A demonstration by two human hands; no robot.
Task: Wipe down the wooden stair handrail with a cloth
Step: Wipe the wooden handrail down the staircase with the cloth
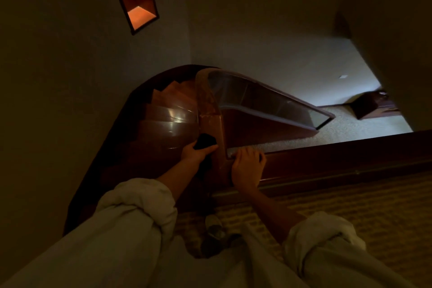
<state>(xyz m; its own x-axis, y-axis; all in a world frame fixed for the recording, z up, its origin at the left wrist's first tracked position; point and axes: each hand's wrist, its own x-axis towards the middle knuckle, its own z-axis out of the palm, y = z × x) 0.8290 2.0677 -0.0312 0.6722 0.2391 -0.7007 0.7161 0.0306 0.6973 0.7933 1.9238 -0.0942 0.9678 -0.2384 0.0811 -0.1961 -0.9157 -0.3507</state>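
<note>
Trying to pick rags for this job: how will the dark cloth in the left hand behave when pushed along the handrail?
Probably floppy: the cloth bunches up above the left hand and seems to droop below it. Likely light, since thumb and fingers alone hold it. The handrail looks smooth, so it should slide easily, though it may ruck up on the curve.
</note>
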